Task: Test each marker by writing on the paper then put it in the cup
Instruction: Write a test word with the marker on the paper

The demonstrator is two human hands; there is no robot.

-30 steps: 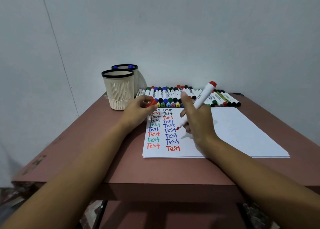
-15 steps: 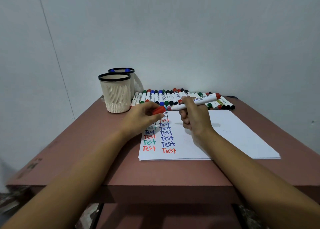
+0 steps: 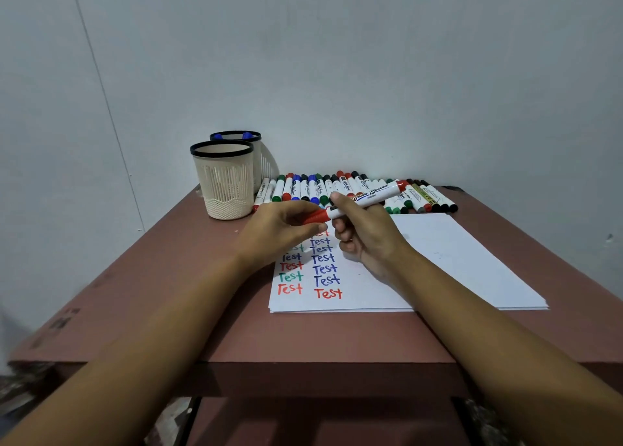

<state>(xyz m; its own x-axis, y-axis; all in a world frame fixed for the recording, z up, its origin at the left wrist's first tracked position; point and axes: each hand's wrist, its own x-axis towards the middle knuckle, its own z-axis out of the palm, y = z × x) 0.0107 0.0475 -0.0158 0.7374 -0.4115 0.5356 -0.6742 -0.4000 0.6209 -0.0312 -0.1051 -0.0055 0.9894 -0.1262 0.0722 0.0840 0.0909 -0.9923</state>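
Brown table (image 3: 168, 294) stands by a grey wall (image 3: 371, 74). On it lies white paper (image 3: 455, 260) with the word Test written many times in red, green and blue. Over the paper the left hand (image 3: 279, 233) pinches a red cap (image 3: 317, 216), and the right hand (image 3: 367, 240) is wrapped round a white marker (image 3: 371, 196). Cap and marker touch end to end. Behind them a row of markers (image 3: 303, 189) lies on the table. At the back left stands the near cup (image 3: 224, 182), and just behind it the far cup (image 3: 258, 155) with blue markers (image 3: 218, 136) inside.

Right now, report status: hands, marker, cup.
Left hand pinches red cap, right hand grips marker. Cap on marker's tip end, seating unclear. Path to front cup looks open.
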